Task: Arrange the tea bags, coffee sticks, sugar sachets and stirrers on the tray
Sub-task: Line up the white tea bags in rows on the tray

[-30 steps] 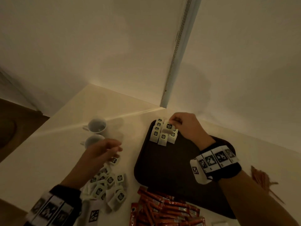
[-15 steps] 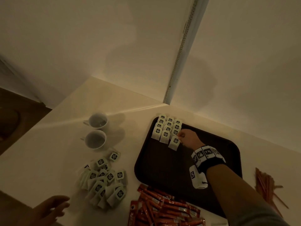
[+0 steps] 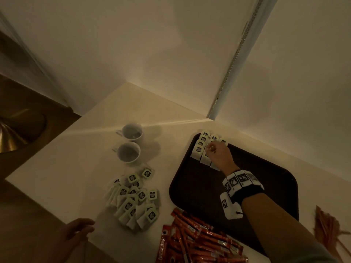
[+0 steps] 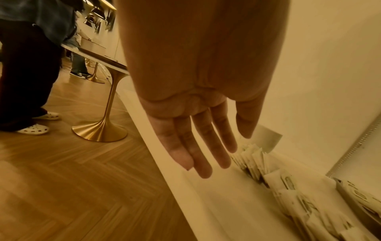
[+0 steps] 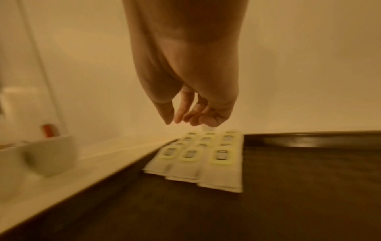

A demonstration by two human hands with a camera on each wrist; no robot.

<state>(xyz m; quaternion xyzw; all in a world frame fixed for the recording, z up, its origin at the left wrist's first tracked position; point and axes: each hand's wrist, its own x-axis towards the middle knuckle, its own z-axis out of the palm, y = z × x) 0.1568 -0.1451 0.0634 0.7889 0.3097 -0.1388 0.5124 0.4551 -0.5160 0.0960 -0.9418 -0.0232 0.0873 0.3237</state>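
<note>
From the head view, the dark tray [image 3: 266, 179] lay on the pale bench [image 3: 91, 158], with white tea bags [image 3: 199, 150] bearing dark square labels lined up in overlapping rows at its far left corner. The right hand [image 3: 218, 154] hovered over those rows. A loose heap of tea bags [image 3: 136, 198] sat on the bench left of the tray, red coffee sticks [image 3: 197, 238] lay at its near edge, and thin stirrers [image 3: 326, 223] to its right. Two white cups [image 3: 131, 143] stood beyond the heap.

In the left wrist view, the left hand [image 4: 198, 133] hung off the bench edge, fingers straight and apart, empty.

In the blurred right wrist view, the right hand's fingers [image 5: 185, 112] drooped loosely together above the rows, seemingly holding nothing.
</note>
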